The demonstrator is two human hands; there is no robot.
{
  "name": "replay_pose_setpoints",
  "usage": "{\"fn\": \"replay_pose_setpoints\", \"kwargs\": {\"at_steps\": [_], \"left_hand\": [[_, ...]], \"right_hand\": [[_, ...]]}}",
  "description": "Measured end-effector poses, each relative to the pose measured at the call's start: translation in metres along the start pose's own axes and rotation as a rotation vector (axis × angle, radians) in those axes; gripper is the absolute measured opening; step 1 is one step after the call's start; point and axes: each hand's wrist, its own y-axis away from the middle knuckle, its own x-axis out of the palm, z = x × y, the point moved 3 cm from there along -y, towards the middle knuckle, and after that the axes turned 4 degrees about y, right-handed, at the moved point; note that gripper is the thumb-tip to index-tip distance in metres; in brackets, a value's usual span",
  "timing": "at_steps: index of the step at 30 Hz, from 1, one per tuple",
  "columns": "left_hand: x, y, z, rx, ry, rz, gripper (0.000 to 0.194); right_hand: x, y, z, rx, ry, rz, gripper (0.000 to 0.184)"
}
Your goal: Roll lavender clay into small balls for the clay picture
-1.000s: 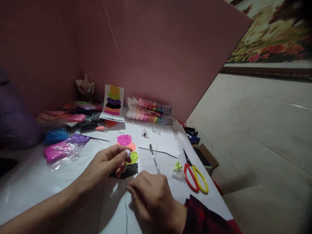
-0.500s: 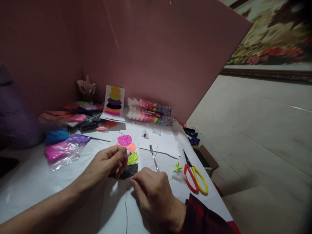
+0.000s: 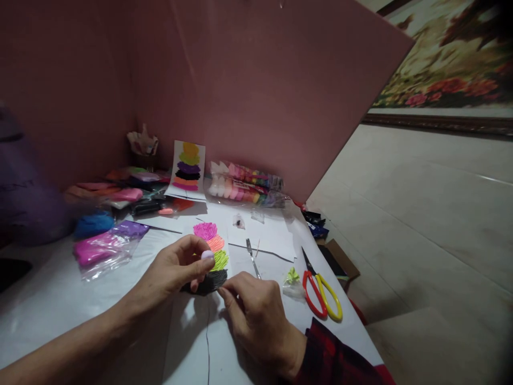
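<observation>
Between the thumb and fingers of my left hand (image 3: 182,264) is a small pale lilac lump of clay (image 3: 207,255). My right hand (image 3: 256,318) is closed in a pinch, its fingertips by the right edge of a dark grey clay patch (image 3: 214,280); whatever it may hold is too small to make out. Above that patch on the white paper lie textured clay patches in yellow-green (image 3: 221,260), coral (image 3: 216,243) and magenta (image 3: 205,230). My left hand hides part of them. A thin dark line (image 3: 208,337) runs down the paper below the grey patch.
Right of my hands lie a metal tool (image 3: 252,256), a bag with yellow-green clay (image 3: 293,280) and red-and-yellow-handled scissors (image 3: 320,291). Behind stand a card with coloured bands (image 3: 186,168) and packs of coloured clay (image 3: 244,184). Bagged magenta clay (image 3: 96,248) lies left, near a purple bottle (image 3: 30,187).
The fingers of my left hand have shifted, so the lilac clay shows more fully at the thumb tip. My right hand has moved slightly up, its pinch nearer the grey patch.
</observation>
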Motion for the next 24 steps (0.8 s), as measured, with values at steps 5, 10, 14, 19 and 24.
{"fn": "replay_pose_setpoints", "kwargs": {"at_steps": [5, 10, 14, 19, 24], "left_hand": [[0.0073, 0.0038, -0.0071, -0.03, -0.03, 0.022, 0.042], [0.0042, 0.0041, -0.0068, -0.02, 0.006, -0.024, 0.039], [0.0006, 0.0025, -0.0003, -0.002, 0.006, 0.024, 0.036], [0.0014, 0.0037, -0.0013, 0.02, -0.004, 0.02, 0.028], [0.0064, 0.0039, -0.0074, 0.006, -0.076, 0.043, 0.042]], "right_hand": [[-0.0009, 0.0006, 0.0012, -0.013, -0.007, -0.003, 0.011], [-0.002, 0.0001, 0.0025, -0.011, -0.011, -0.005, 0.013], [-0.0016, 0.0004, 0.0034, -0.005, -0.018, 0.002, 0.014], [-0.0017, 0.0001, 0.0038, 0.005, -0.034, 0.003, 0.015], [-0.0015, 0.0004, 0.0039, -0.001, -0.036, 0.001, 0.013]]}}
